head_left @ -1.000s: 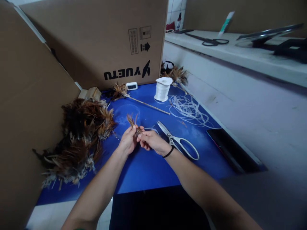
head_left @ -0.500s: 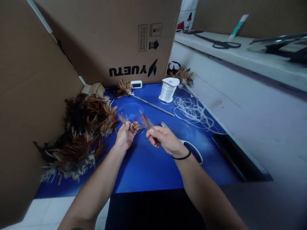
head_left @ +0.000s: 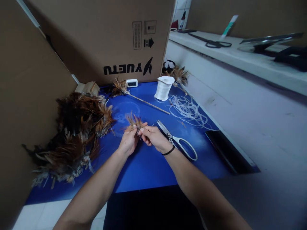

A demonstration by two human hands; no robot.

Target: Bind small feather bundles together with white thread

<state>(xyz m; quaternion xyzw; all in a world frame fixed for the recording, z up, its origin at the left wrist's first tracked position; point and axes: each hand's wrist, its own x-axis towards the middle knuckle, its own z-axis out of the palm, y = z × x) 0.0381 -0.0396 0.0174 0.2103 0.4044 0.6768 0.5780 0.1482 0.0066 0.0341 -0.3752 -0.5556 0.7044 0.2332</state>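
Observation:
A small bunch of brown feathers [head_left: 134, 120] fans upward between my hands over the middle of the blue table. My left hand [head_left: 129, 139] is closed around its lower end. Pressed up against it, my right hand [head_left: 153, 136] pinches the base of the same bunch; the fingertips partly hide the quill ends. Scissors [head_left: 178, 140] with pale handles lie by my right wrist, blades slightly apart. To the left spreads a big heap of brown and black feathers [head_left: 83, 118]. Beyond my hands rests a thin stick with feathers tied to one end [head_left: 146, 103].
A white spool [head_left: 164, 88] stands near a tangle of clear plastic strips [head_left: 188, 110]. A small white digital display [head_left: 131, 83] sits before a large cardboard box [head_left: 96, 35]. At right lies a dark flat object [head_left: 229, 151]; black scissors [head_left: 216, 43] rest on the ledge above.
My right hand has moved left with its feathers, joining those in my left hand into one bunch. The scissors on the table are now uncovered. The view has shifted slightly.

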